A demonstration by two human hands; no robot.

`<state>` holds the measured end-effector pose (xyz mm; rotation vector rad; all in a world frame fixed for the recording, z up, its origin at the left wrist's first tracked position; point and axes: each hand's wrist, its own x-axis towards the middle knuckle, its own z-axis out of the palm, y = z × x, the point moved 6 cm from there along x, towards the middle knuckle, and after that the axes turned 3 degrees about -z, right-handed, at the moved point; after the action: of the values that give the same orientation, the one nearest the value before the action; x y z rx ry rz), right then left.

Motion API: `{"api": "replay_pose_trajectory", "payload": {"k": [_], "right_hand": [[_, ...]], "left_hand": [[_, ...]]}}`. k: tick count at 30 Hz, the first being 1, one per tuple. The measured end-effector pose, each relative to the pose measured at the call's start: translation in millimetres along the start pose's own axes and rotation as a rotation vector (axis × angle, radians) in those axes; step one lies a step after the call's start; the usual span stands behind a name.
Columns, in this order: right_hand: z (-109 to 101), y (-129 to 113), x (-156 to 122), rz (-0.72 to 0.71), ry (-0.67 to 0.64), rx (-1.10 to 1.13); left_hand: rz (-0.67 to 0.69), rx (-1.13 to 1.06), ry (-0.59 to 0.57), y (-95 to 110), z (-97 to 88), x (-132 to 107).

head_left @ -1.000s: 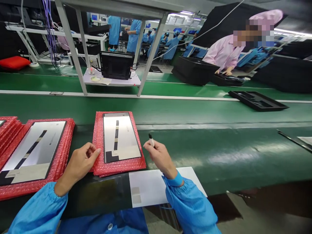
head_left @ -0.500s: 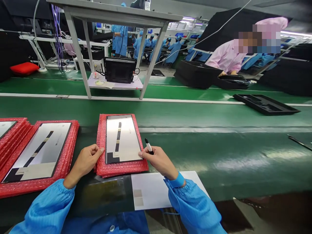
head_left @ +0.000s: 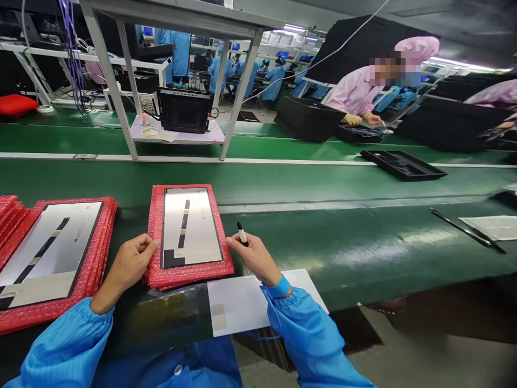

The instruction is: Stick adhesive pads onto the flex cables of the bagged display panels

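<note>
A flat screen panel (head_left: 189, 226) lies face down on a stack of red bubble-wrap sheets (head_left: 155, 237) on the green belt in front of me. My left hand (head_left: 128, 264) rests at the stack's left edge, fingers curled against the wrap. My right hand (head_left: 252, 256) sits at the stack's right edge and grips a black-tipped marker (head_left: 241, 234), tip pointing up. Both sleeves are blue.
A second panel on red wrap (head_left: 48, 253) lies to the left. A white sheet (head_left: 242, 302) lies under my right wrist. A metal frame with a black monitor (head_left: 184, 110) stands beyond the belt. A black tray (head_left: 402, 164) and a person in pink (head_left: 359, 91) are at the right.
My right hand came in from the right to the stack's right edge with the marker. My left hand stayed at the left edge. The view shifted slightly.
</note>
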<state>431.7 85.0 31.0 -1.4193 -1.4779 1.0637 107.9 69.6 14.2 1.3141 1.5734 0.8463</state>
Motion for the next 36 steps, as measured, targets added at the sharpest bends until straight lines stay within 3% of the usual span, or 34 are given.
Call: {"api": "replay_pose_trajectory", "payload": {"k": [6, 13, 19, 25, 32, 36], "right_hand": [[5.9, 9.2, -5.6, 0.157, -0.082, 0.143], [9.9, 7.4, -3.5, 0.170, -0.100, 0.142], [9.5, 5.2, -2.7, 0.131, -0.075, 0.108], [7.1, 1.8, -3.2, 0.133, -0.085, 0.067], [2.1, 9.9, 1.5, 0.115, -0.084, -0.030], [-4.3, 8.0, -1.0, 0.076, -0.023, -0.056]], "left_hand": [[0.051, 0.069, 0.044, 11.5, -4.0, 2.6], [0.074, 0.064, 0.069, 27.0, -2.5, 4.3], [0.061, -0.117, 0.079, 32.1, -0.8, 6.4], [-0.043, -0.443, 0.008, 29.0, 13.9, 12.4], [-0.012, -0.565, -0.127, 58.8, 34.2, 22.0], [-0.022, -0.564, -0.121, 61.9, 19.8, 17.3]]}}
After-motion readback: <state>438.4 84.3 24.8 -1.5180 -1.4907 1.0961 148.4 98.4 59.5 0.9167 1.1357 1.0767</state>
